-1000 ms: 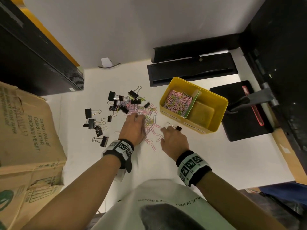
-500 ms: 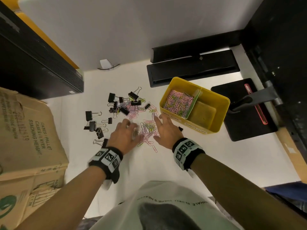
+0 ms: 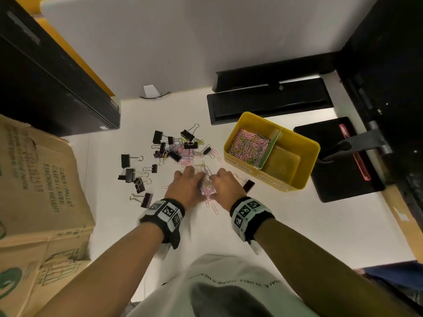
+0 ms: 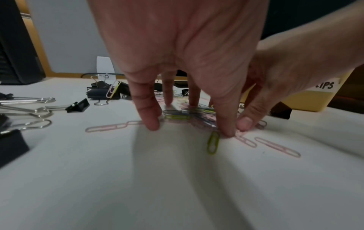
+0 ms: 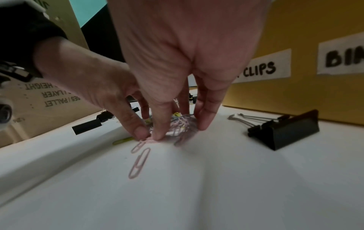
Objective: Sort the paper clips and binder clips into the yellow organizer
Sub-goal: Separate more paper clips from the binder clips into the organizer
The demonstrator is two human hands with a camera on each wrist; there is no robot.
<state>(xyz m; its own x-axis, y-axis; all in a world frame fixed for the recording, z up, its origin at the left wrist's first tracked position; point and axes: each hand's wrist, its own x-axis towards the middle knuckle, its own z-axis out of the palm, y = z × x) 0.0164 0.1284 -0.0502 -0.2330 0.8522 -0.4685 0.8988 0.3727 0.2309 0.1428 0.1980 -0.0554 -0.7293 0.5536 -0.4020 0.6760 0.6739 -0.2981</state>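
Observation:
On the white table (image 3: 229, 236) my left hand (image 3: 185, 188) and right hand (image 3: 225, 186) are cupped side by side round a small heap of pink and green paper clips (image 3: 207, 184), fingertips down on the table. In the wrist views the left hand (image 4: 177, 70) and right hand (image 5: 177, 62) curl their fingers round the heap (image 5: 180, 124). A few loose clips (image 4: 277, 147) lie just in front. The yellow organizer (image 3: 318, 145) stands to the right: its left compartment holds many paper clips (image 3: 248, 145), its right one (image 3: 282, 165) shows a bare bottom. Black binder clips (image 3: 135, 175) lie scattered to the left.
One binder clip (image 5: 285, 129) lies between my right hand and the organizer's labelled front. A cardboard box (image 3: 34, 191) stands at the left, a black case (image 3: 45, 76) behind it. Black trays (image 3: 270, 104) and a black cutter board (image 3: 338, 161) lie behind and to the right of the organizer.
My hands were apart on the spread clips; they have drawn together and raked the paper clips into one heap between them, nearer to me.

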